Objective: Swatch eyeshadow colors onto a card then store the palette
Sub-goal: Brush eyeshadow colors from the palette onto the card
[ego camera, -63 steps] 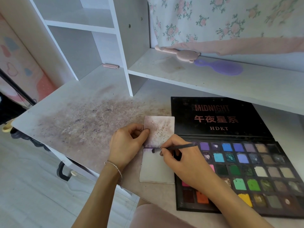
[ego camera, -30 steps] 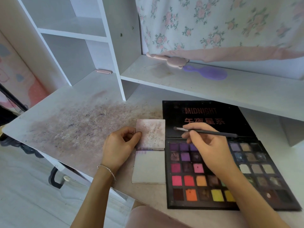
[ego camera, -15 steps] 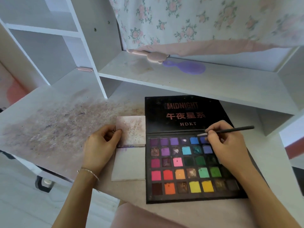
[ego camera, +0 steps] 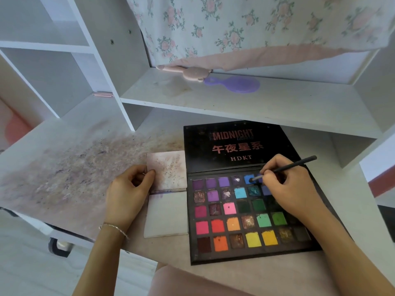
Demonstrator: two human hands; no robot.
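Nearest the camera, just left of the open black eyeshadow palette (ego camera: 252,212), lies the pale two-panel swatch card (ego camera: 166,195), its near panel mostly bare and its far panel dusted with pinkish specks. At the card's left edge, the left hand (ego camera: 128,193) curls its fingers (ego camera: 149,173) round the far panel and pins it flat to the stained white tabletop (ego camera: 70,165).

Over the palette's far row of pans, the right hand (ego camera: 286,184) pinches a slim dark makeup brush (ego camera: 284,167) in a pencil grip, and the bristle tip rests in the bright blue pan (ego camera: 248,179). The step in hand looks like loading colour. A light dab or short swirl kept inside that one pan should pick up enough pigment; pressing hard would likely kick loose powder into the neighbouring purple and teal pans. Lifting straight up and carrying the brush low toward the card's bare near panel would limit fallout on the way. The left hand would do well to hold its pin so the card cannot slide under the stroke.

Behind the palette's raised lid, a white shelf (ego camera: 256,107) carries a purple hand mirror (ego camera: 239,84) and a pink brush (ego camera: 188,73).
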